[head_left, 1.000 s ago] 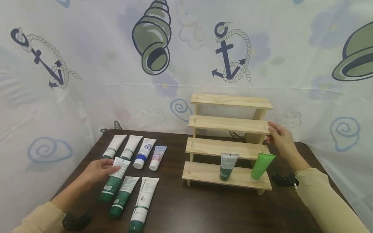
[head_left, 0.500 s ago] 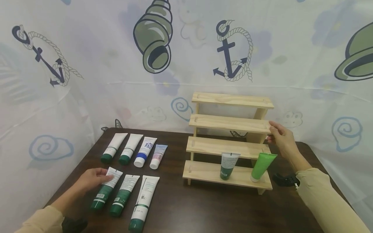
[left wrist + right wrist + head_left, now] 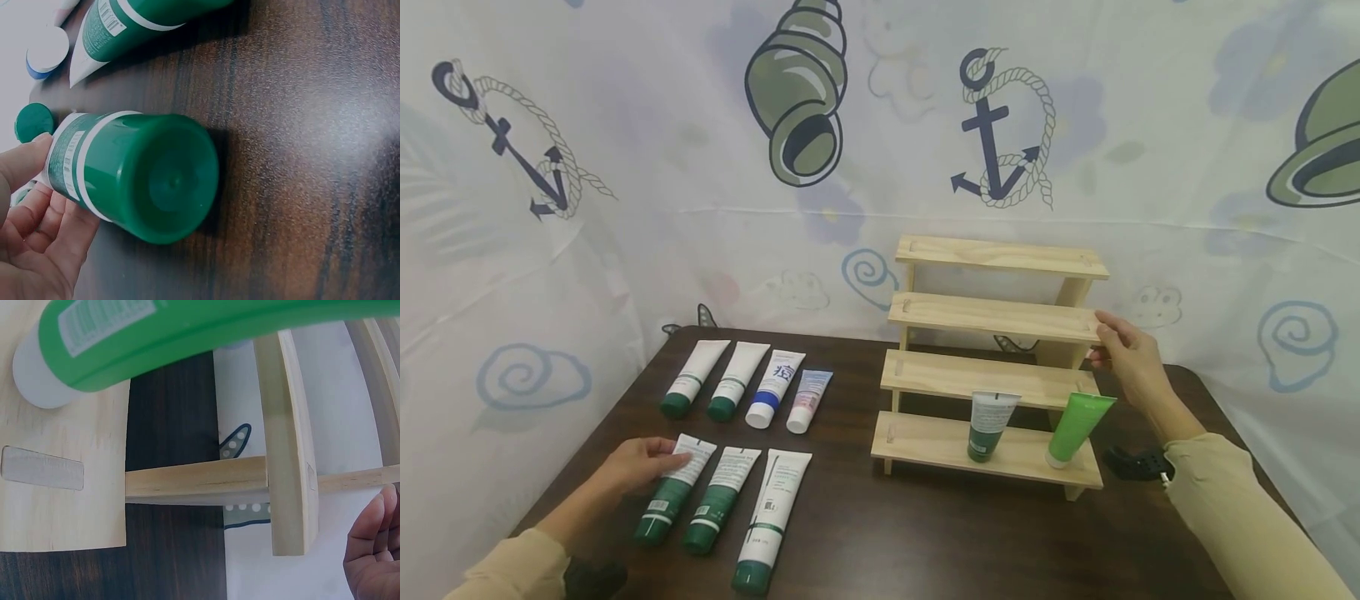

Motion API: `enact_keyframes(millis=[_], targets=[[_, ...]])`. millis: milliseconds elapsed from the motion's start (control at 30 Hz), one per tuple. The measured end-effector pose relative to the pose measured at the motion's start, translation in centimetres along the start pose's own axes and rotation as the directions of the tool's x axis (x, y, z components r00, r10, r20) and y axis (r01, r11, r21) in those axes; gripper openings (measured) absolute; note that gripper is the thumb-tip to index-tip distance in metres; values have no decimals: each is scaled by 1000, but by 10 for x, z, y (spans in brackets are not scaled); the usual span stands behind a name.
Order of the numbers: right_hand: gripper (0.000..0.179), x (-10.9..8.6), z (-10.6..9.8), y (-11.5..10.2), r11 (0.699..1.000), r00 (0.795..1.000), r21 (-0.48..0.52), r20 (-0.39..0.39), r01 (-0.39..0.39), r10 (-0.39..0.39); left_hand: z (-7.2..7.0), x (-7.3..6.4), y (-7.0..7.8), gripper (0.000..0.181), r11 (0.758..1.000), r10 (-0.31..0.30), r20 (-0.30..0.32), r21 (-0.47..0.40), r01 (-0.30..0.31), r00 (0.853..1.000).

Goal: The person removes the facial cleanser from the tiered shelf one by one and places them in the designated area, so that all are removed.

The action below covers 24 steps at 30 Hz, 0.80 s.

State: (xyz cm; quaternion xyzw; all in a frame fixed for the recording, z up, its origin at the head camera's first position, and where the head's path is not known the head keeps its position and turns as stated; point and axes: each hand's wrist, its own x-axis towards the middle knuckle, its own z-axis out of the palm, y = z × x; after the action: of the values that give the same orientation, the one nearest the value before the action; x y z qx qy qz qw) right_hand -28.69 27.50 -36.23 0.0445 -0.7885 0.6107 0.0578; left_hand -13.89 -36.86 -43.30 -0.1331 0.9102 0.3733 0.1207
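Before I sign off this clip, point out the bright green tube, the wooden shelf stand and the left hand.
Bright green tube (image 3: 1077,429), head view: middle of its body.
Wooden shelf stand (image 3: 981,372), head view: bare board second from the bottom.
Left hand (image 3: 637,465), head view: back of the hand.

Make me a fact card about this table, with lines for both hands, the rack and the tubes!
Left hand: holds a green-and-white tube
Right hand: grips the second step from the top, right end
Rack: wooden, four steps
Bottom step: white-and-green tube, bright green tube, caps down
Back row: two white tubes with green caps, white-and-blue tube, small blue-and-pink tube
Front row: the held tube, another green-and-white tube, longer white tube
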Motion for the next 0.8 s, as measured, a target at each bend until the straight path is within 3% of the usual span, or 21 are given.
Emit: enact_keyframes(millis=[333, 800], targets=[[54, -2, 0, -1, 999, 1000, 32, 10, 18, -18, 1, 1, -5, 75, 999, -54, -10, -9, 54, 999], [56, -3, 0, -1, 998, 1000, 63, 18, 20, -21, 2, -1, -9, 61, 999, -44, -34, -19, 43, 998]])
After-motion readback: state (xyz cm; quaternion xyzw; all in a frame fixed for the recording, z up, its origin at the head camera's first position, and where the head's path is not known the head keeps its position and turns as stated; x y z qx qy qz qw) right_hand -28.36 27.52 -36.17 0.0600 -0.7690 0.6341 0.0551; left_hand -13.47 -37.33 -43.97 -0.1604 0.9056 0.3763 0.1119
